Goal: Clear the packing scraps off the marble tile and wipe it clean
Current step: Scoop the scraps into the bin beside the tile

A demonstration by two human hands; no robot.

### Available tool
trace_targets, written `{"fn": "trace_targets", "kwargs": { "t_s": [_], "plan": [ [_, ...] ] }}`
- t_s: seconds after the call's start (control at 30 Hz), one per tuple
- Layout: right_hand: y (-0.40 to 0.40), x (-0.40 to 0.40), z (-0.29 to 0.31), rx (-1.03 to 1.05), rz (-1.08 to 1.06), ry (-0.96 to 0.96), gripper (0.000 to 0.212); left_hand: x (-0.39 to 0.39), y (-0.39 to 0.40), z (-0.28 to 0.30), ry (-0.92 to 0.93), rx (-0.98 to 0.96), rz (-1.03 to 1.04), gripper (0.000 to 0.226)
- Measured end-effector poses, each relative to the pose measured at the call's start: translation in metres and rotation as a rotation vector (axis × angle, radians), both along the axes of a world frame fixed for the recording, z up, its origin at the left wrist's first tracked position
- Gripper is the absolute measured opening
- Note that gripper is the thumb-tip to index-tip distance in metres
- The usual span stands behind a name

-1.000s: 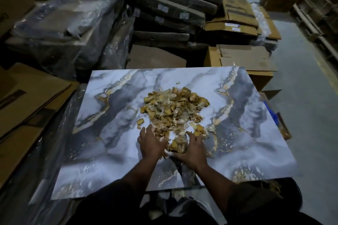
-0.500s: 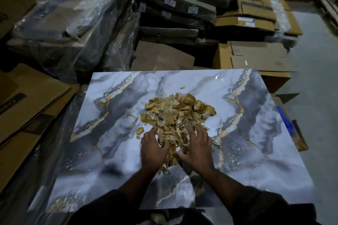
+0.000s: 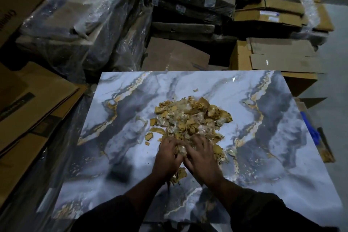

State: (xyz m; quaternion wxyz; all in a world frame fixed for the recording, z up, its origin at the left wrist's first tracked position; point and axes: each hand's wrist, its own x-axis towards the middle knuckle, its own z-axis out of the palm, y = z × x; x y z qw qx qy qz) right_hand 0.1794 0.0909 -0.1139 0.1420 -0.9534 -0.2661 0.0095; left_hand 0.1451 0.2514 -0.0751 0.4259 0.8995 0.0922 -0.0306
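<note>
Two hands, left (image 3: 166, 156) and right (image 3: 201, 156), fingers curled into one scrap pile (image 3: 190, 117) on one marble tile (image 3: 282, 156), grip unclear.

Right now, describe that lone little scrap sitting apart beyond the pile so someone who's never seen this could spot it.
Start at the big blue-grey marble tile with gold veins, lying flat among cardboard boxes. At its middle sits the pile of tan packing scraps that both hands are digging into. The lone scrap lies just past the pile's far edge, a small tan fragment alone on pale marble, touching nothing.
</note>
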Motion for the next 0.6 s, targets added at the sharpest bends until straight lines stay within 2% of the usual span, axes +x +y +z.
{"fn": "trace_targets", "kwargs": {
  "t_s": [0.13, 0.23, 0.47, 0.53, 0.6],
  "plan": [
    [0.005, 0.005, 0.01, 0.091, 0.026, 0.081, 0.037, 0.004, 0.001, 0.006, 0.064, -0.177, 0.079, 0.025],
    [0.012, 0.012, 0.024, 0.142, -0.019, 0.129, 0.018, 0.008, 0.001, 0.013, 0.092, -0.313, 0.139, 0.038],
    [0.029, 0.011, 0.053, 0.286, -0.078, 0.099, 0.011, 0.025, -0.006, 0.033, 0.146, -0.437, 0.201, 0.025],
    [0.037, 0.009, 0.062, 0.346, -0.125, 0.103, 0.01, 0.026, -0.008, 0.038, 0.162, -0.565, 0.226, 0.025],
    [0.045, 0.01, 0.069, 0.433, -0.198, 0.107, 0.006, 0.028, -0.009, 0.046, 0.236, -0.76, 0.339, 0.031]
  ]
}}
